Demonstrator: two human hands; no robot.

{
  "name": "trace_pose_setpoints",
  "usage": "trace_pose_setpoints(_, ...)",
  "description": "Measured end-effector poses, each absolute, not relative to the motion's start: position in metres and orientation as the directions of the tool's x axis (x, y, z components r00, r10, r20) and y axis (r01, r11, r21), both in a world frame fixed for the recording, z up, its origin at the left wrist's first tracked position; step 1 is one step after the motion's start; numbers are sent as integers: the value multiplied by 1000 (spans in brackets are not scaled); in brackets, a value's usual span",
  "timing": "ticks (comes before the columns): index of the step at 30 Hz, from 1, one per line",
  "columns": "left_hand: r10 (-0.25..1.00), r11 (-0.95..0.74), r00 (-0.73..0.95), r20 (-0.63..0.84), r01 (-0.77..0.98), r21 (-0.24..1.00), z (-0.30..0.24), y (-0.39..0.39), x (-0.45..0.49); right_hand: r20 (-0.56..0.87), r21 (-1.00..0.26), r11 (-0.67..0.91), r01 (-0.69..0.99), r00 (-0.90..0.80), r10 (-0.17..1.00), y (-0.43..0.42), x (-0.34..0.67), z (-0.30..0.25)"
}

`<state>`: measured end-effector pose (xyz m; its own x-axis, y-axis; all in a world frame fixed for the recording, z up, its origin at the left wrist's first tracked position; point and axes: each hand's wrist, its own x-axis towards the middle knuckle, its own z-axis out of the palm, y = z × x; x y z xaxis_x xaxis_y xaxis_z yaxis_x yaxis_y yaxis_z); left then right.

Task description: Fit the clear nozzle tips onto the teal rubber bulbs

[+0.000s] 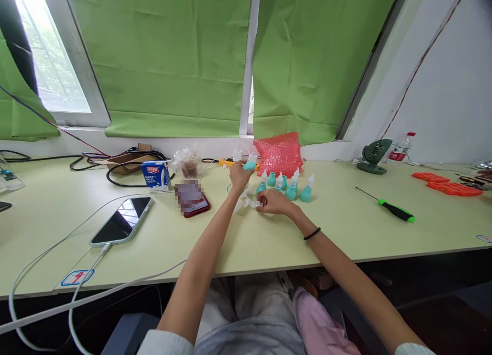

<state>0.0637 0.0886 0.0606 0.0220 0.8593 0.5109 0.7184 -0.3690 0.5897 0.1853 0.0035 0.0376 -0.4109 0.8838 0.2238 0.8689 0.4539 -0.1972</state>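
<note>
My left hand [240, 176] is closed around a small teal rubber bulb [249, 165], held just above the table. My right hand [274, 201] is lower and nearer to me, its fingers pinched at the edge of a small pile of translucent white nozzle tips [246, 202]. One of these tips seems to be between the fingers, though they partly hide it. Beyond the right hand stand several teal bulbs, most with white pointed nozzles, like nasal aspirators; one complete bulb [306, 193] is at their right end. A bare teal bulb [271, 179] stands at the back.
A red bubble-wrap bag [280, 154] lies behind the bulbs. To the left are a phone [123, 220] on a charging cable, a red-edged phone [198, 206] and a milk carton [156, 176]. A screwdriver [388, 206], small fan [374, 156] and orange trays [453, 188] lie right.
</note>
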Motion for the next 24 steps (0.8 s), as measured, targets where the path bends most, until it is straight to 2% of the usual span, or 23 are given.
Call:
trace_pose_setpoints(3, 808, -411, -53, 587, 663, 625, 80, 66, 64, 238, -231, 465, 855, -413, 879, 4, 188, 37)
trace_pose_setpoints(6, 764, -502, -13, 645, 616, 607, 77, 31, 60, 253, -281, 478, 832, -416, 873, 5, 192, 38)
trace_pose_setpoints(10, 729, -645, 224, 647, 541, 540, 40, -22, 36, 280, -361, 491, 793, -410, 868, 7, 197, 40)
trace_pose_setpoints(13, 670, -740, 473, 572, 480, 470, 18, -45, 14, 299, -432, 492, 756, -395, 869, 9, 199, 40)
trace_pose_setpoints(15, 652, -758, 541, 531, 476, 446, 14, -48, 5, 311, -496, 492, 715, -383, 870, 9, 200, 42)
trace_pose_setpoints(20, 694, -720, 545, 470, 549, 426, 19, -32, -2, 275, -695, 482, 533, -423, 863, 4, 206, 52)
trace_pose_setpoints(24, 736, -675, 523, 430, 615, 408, 15, -21, -5, 237, -794, 448, 411, -470, 851, 1, 209, 51)
